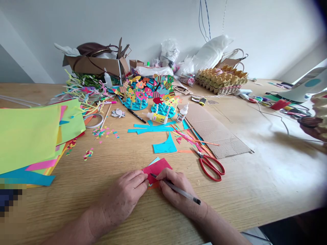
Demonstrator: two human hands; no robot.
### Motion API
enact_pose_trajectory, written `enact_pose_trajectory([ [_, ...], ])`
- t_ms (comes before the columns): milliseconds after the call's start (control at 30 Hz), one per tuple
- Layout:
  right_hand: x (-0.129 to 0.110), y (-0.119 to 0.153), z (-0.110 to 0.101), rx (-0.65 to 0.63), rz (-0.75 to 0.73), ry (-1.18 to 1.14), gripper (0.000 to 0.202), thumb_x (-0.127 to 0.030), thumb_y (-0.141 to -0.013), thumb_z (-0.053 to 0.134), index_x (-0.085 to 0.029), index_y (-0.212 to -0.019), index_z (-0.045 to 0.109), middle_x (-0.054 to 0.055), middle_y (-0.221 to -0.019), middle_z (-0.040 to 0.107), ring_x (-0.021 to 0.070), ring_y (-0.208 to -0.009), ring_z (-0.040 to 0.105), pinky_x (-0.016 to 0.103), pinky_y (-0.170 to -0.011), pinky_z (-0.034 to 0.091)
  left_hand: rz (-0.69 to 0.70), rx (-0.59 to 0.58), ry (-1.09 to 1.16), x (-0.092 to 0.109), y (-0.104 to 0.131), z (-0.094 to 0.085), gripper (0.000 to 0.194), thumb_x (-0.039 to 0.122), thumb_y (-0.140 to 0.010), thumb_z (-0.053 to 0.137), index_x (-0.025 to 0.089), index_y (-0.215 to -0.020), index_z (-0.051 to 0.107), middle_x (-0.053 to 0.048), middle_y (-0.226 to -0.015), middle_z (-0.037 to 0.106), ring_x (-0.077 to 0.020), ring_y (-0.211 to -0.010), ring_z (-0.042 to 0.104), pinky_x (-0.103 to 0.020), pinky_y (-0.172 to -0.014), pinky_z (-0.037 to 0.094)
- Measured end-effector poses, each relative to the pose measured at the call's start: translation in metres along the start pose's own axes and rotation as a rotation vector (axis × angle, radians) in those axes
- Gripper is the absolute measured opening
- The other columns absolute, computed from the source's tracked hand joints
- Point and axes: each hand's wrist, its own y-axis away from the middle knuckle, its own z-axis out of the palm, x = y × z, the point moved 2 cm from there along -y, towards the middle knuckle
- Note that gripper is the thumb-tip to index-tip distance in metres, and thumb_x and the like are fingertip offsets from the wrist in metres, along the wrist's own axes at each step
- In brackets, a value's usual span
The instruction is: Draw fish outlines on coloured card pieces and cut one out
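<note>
A small red paper [163, 165] lies near the table's front, with light blue and orange paper edges showing beneath it. My left hand [127, 190] rests flat on its left edge, fingers together and stretched out, pressing it down. A grey pen [182, 192] is pinched in my right hand [176, 190], its tip touching the red paper. Just beyond lies a blue paper piece [165, 144] with drawn lines. Red-handled scissors [209, 165] lie to the right of my right hand.
Coloured paper sheets [28, 136] are stacked at left. Glue bottles [182, 113], paper fish on blue bases [136, 102] and cardboard [214, 129] lie beyond my hands. Egg trays [222, 80] and a box [97, 66] stand against the wall. Part of another person's hand [313, 126] appears at right.
</note>
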Motion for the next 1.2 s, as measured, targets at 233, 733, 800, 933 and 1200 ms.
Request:
enact_pose_trajectory([
  [233, 0.0, -0.0001, -0.0007, 0.006, -0.01, 0.0, 0.015, -0.011, -0.075, 0.043, -0.02, -0.076, 0.054, -0.002, -0.058, 0.059, 0.0122, -0.05, 0.053, 0.021, -0.051, 0.038, 0.0, 0.014, 0.013, 0.0007, -0.0032, -0.0028, 0.034, 0.01, -0.096, 0.031, 0.013, -0.097, 0.065, -0.01, -0.097, 0.067, -0.0208, -0.094, 0.061, -0.035, -0.083, 0.054],
  [733, 0.0002, -0.0002, -0.0001, 0.014, -0.016, 0.012, 0.015, -0.009, -0.074, 0.043, -0.021, -0.075, 0.053, -0.004, -0.057, 0.057, 0.0116, -0.05, 0.051, 0.021, -0.051, 0.039, 0.012, 0.008, -0.002, 0.0028, -0.0055, -0.0072, 0.039, 0.007, -0.095, 0.027, 0.012, -0.095, 0.066, -0.01, -0.094, 0.067, -0.0203, -0.092, 0.061, -0.034, -0.084, 0.053],
  [800, 0.0001, -0.0003, 0.0, 0.023, -0.02, 0.009, 0.016, -0.009, -0.074, 0.042, -0.021, -0.075, 0.052, -0.004, -0.058, 0.057, 0.0113, -0.05, 0.051, 0.02, -0.051, 0.039, 0.022, 0.011, -0.017, 0.0029, -0.0066, -0.0085, 0.04, 0.007, -0.096, 0.026, 0.011, -0.095, 0.066, -0.01, -0.094, 0.067, -0.0205, -0.091, 0.062, -0.033, -0.082, 0.054],
  [933, 0.0, -0.0003, -0.0001, 0.023, -0.026, 0.009, 0.016, -0.009, -0.074, 0.042, -0.021, -0.075, 0.053, -0.004, -0.058, 0.057, 0.0108, -0.05, 0.051, 0.02, -0.05, 0.039, 0.033, 0.032, -0.04, 0.0023, -0.0086, -0.0098, 0.046, 0.01, -0.097, 0.02, 0.011, -0.094, 0.066, -0.01, -0.093, 0.068, -0.0207, -0.09, 0.062, -0.033, -0.081, 0.055],
  [1200, -0.0008, -0.0006, -0.0009, 0.019, -0.037, 0.013, 0.016, -0.01, -0.075, 0.042, -0.02, -0.075, 0.054, -0.004, -0.056, 0.057, 0.0106, -0.048, 0.05, 0.02, -0.05, 0.039, 0.026, 0.011, -0.025, 0.0023, -0.0049, -0.0061, 0.046, 0.011, -0.098, 0.02, 0.01, -0.096, 0.066, -0.011, -0.096, 0.068, -0.0219, -0.092, 0.062, -0.035, -0.081, 0.055],
])
